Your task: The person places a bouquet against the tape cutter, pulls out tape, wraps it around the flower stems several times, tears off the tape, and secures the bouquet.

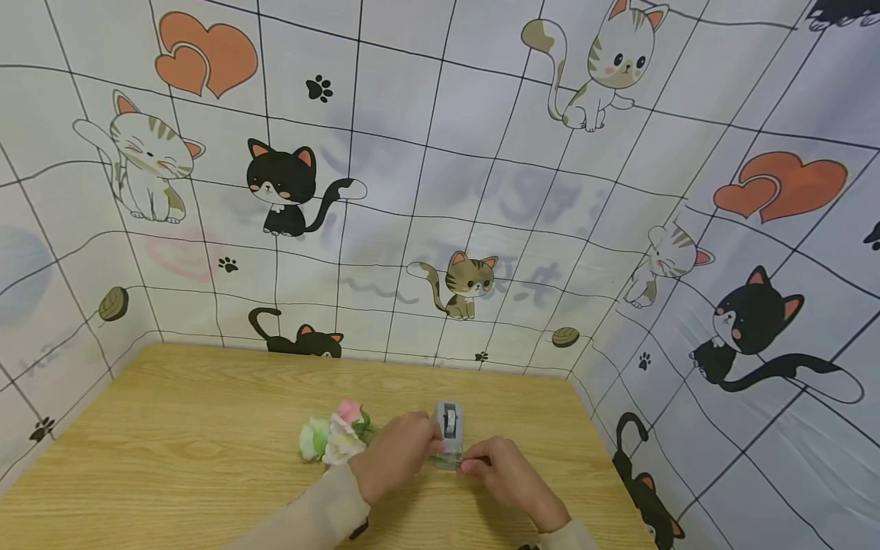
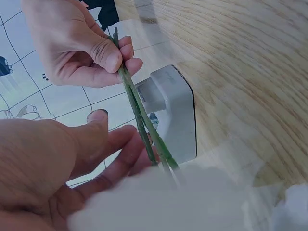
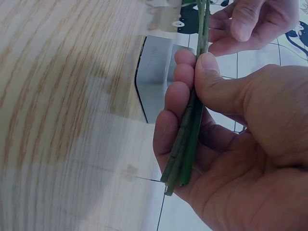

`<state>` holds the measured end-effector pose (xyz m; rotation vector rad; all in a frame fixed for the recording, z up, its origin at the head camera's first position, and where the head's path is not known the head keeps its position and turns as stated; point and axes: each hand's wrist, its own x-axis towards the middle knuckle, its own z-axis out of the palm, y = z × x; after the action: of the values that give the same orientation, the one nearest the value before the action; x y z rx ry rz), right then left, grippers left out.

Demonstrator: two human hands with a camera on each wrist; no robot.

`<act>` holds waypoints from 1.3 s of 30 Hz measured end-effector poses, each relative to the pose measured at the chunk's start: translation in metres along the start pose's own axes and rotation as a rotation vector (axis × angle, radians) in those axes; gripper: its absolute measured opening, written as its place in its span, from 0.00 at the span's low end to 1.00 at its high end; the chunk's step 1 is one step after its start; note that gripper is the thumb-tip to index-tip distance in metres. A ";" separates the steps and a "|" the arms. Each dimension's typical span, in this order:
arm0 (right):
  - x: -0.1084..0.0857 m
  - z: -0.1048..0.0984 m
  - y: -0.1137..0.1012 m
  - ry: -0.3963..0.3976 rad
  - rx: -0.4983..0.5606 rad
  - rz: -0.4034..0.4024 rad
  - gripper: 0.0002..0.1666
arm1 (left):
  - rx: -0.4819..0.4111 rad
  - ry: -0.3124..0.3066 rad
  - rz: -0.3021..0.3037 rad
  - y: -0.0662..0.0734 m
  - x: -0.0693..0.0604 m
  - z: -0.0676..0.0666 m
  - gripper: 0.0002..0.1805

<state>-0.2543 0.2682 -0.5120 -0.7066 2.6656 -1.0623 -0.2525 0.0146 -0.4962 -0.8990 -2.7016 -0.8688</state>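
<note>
A small bunch of artificial flowers point(image 1: 337, 437), with pink, white and pale green heads, lies left of the hands over the table. Between thumb and fingers, my right hand point(image 1: 505, 475) grips the green stems point(image 3: 185, 144) near their cut ends. My left hand point(image 1: 395, 456) is beside the same stems, closer to the flower heads. In the left wrist view its thumb is raised off the stems and its bent fingers come up beside or against them. Just beyond the hands stands a grey tape dispenser point(image 1: 450, 424). White petals point(image 2: 168, 202) blur the bottom of the left wrist view.
The wooden table point(image 1: 206, 412) reaches back to a hanging cloth point(image 1: 412, 198) printed with cats and grid lines. That cloth also runs along the left and right sides.
</note>
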 end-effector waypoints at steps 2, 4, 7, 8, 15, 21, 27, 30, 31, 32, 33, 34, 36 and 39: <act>0.000 0.000 0.000 0.011 -0.012 -0.002 0.08 | -0.009 -0.003 -0.005 -0.001 0.000 -0.001 0.08; 0.000 0.000 0.000 0.020 -0.028 -0.002 0.07 | -0.026 -0.019 -0.009 -0.002 -0.002 -0.001 0.08; 0.001 0.002 0.001 0.042 -0.053 0.004 0.06 | -0.047 -0.052 -0.018 -0.004 -0.003 0.000 0.08; 0.001 0.003 0.001 0.051 -0.062 0.006 0.05 | -0.059 -0.066 -0.023 -0.005 -0.004 0.001 0.07; 0.001 0.008 0.001 0.104 -0.069 0.015 0.04 | -0.074 -0.083 -0.037 -0.009 -0.004 0.004 0.08; 0.001 0.010 0.001 0.117 -0.106 0.023 0.03 | -0.017 -0.052 -0.027 -0.011 -0.004 0.010 0.06; 0.002 0.011 0.000 0.106 -0.132 0.052 0.02 | -0.019 -0.038 -0.014 -0.016 -0.002 0.018 0.07; 0.002 0.010 -0.002 0.087 -0.133 0.080 0.07 | -0.018 -0.023 0.006 -0.021 -0.001 0.024 0.06; 0.002 0.010 -0.003 0.079 -0.130 0.087 0.09 | -0.016 -0.014 0.014 -0.023 -0.001 0.026 0.05; 0.002 0.009 -0.003 0.074 -0.132 0.090 0.11 | -0.017 -0.011 0.019 -0.024 -0.001 0.027 0.05; 0.002 0.009 -0.004 0.067 -0.130 0.094 0.13 | -0.013 -0.008 0.027 -0.025 -0.001 0.029 0.05; 0.002 0.009 -0.005 0.063 -0.130 0.095 0.15 | -0.012 -0.006 0.028 -0.026 0.000 0.030 0.05; 0.001 0.008 -0.005 0.054 -0.125 0.095 0.18 | -0.006 0.000 0.043 -0.026 -0.001 0.031 0.06; 0.001 0.009 -0.005 0.047 -0.109 0.099 0.21 | 0.001 0.008 0.058 -0.025 -0.001 0.030 0.07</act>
<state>-0.2503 0.2592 -0.5145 -0.5690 2.7839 -0.9253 -0.2656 0.0146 -0.5332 -0.9661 -2.6555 -0.8572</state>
